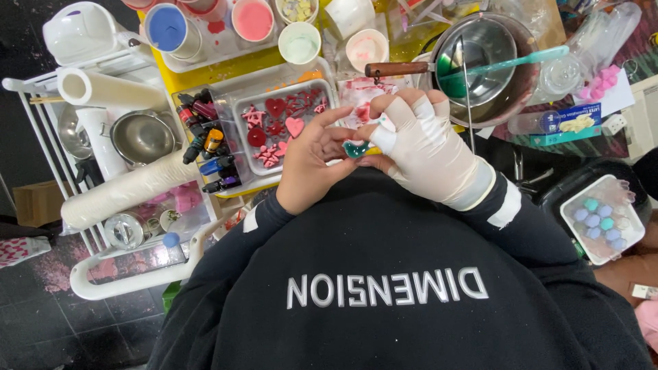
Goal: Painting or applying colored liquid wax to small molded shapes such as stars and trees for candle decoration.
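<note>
My left hand (308, 164) is bare and my right hand (428, 154) wears a white glove with the fingertips out. Both hands meet in front of my black sweatshirt and pinch a small teal piece with a yellow edge (360, 149) between their fingers. Just beyond the hands lies a clear tray (241, 109) holding several red and pink heart-shaped pieces (277, 123).
A steel pot (483, 58) with a wooden handle (397, 68) and a teal spatula (514, 62) stands at the back right. Cups of coloured liquid (168, 29) line the back. Small bottles (209, 147) and paper rolls (123, 192) sit left, and a tray of pastel pieces (603, 219) sits right.
</note>
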